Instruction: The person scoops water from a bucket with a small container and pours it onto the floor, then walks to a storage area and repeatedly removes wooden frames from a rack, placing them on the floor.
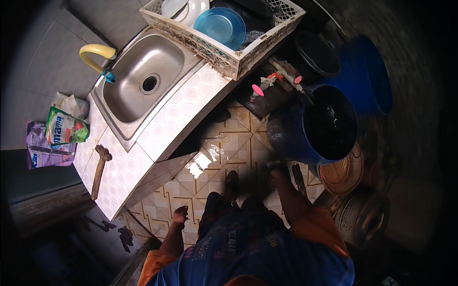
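My left hand (180, 215) hangs over the tiled floor (164, 214), fingers loosely bent and apart, with nothing visible in it. To the right, my right hand (276, 175) is lowered beside the blue drum (288, 128), its fingers curled in shadow. A dark, motion-smeared shape (255, 182) lies against this hand, above my feet; its kind cannot be made out. Water fills much of the drum, dark with small glints. A pipe with pink-handled taps (258, 90) reaches the drum's rim.
A steel sink (117, 102) with a yellow hose (90, 48) is set into the tiled counter (157, 128). A brown stick with a knobbed end (100, 171) and soap pouches (67, 126) lie there. Dishes fill a white crate (234, 64). Another blue barrel (365, 76) and a woven basket (341, 174) stand right.
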The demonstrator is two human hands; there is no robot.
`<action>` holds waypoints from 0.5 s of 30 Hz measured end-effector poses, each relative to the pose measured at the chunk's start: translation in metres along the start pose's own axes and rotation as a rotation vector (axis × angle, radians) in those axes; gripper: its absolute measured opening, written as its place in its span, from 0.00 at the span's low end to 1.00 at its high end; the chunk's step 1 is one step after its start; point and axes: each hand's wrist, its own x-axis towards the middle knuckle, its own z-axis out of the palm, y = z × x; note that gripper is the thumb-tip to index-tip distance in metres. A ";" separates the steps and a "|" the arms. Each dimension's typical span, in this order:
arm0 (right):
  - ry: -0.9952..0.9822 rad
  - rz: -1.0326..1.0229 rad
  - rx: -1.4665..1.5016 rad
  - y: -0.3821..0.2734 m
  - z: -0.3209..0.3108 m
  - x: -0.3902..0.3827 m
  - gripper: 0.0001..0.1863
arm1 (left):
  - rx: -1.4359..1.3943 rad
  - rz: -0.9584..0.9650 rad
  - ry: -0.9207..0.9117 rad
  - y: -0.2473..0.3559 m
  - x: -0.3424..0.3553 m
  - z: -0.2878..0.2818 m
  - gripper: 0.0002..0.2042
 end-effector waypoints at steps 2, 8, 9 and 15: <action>-0.075 -0.027 0.395 -0.018 0.001 0.027 0.10 | 0.010 0.067 0.029 0.008 0.005 -0.001 0.22; -0.239 0.109 0.488 -0.041 0.003 0.017 0.06 | -0.215 -0.027 0.088 0.053 0.006 0.007 0.24; -0.236 0.270 0.568 -0.048 -0.001 0.005 0.08 | -0.217 -0.024 0.081 0.057 0.004 0.009 0.24; 0.235 0.252 0.542 -0.074 -0.080 -0.098 0.24 | -0.261 -0.057 0.101 0.046 0.001 0.019 0.24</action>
